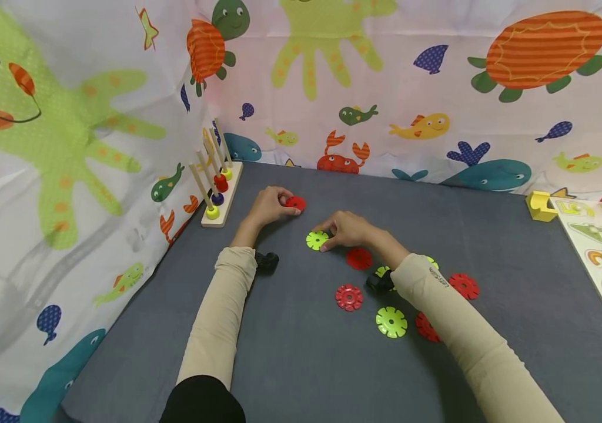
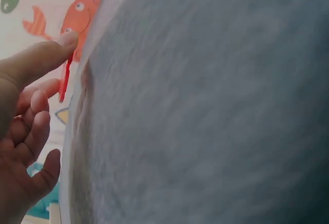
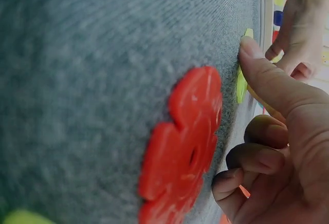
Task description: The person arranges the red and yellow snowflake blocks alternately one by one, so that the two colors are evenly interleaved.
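My left hand [image 1: 271, 205] pinches a red notched disc [image 1: 295, 203] between thumb and fingers, above the grey tabletop. Edge-on, that red disc [image 2: 66, 77] shows under the thumb tip in the left wrist view. To the right and a little nearer, my right hand [image 1: 351, 229] pinches a yellow-green notched disc [image 1: 317, 239] by its edge. The right wrist view has the thumb on this yellow-green disc [image 3: 241, 82], its other fingers curled loosely. Just below the right hand lies a red disc [image 1: 359, 258], seen large as a red flower-like disc [image 3: 185, 147] in the right wrist view.
More discs lie under and around the right forearm: a red one [image 1: 349, 298], a yellow-green one [image 1: 392, 322] and a red one [image 1: 465, 286]. A wooden peg stand [image 1: 213, 222] with coloured beads is at back left. A puzzle board [image 1: 581, 241] and yellow block [image 1: 541, 207] stand right.
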Available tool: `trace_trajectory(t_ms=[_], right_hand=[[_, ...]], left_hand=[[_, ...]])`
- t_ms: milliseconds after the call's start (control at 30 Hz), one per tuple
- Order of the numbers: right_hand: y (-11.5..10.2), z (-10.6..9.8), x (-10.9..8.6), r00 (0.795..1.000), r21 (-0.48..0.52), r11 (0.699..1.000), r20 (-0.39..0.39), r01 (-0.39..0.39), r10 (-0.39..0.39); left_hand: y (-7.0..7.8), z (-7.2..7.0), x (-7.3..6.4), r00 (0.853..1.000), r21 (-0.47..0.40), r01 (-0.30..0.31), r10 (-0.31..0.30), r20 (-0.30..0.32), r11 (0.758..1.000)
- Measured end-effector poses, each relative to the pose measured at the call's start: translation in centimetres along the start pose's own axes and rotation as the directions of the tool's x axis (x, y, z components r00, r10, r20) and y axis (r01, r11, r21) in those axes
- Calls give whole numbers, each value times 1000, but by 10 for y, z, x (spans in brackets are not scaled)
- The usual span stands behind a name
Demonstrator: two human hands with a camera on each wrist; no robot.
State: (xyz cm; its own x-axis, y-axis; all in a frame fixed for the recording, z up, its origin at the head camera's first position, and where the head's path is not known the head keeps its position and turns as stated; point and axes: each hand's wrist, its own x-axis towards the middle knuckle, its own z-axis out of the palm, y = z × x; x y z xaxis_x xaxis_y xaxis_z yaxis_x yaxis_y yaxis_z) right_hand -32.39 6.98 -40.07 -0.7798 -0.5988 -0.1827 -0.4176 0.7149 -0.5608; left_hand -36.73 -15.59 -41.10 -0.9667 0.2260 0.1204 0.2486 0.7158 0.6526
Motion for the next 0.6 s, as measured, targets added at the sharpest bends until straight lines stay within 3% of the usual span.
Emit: trace_trajectory(t_ms=[300, 600], right_hand=[[1, 0, -2, 1000, 35, 999, 5, 1, -1], [5, 0, 0, 996, 107, 991, 16, 86, -88]], left_hand=[[-15, 0, 1, 997, -26, 67, -66, 35, 997], [-18, 1, 0, 994, -74, 100, -96, 60, 992]])
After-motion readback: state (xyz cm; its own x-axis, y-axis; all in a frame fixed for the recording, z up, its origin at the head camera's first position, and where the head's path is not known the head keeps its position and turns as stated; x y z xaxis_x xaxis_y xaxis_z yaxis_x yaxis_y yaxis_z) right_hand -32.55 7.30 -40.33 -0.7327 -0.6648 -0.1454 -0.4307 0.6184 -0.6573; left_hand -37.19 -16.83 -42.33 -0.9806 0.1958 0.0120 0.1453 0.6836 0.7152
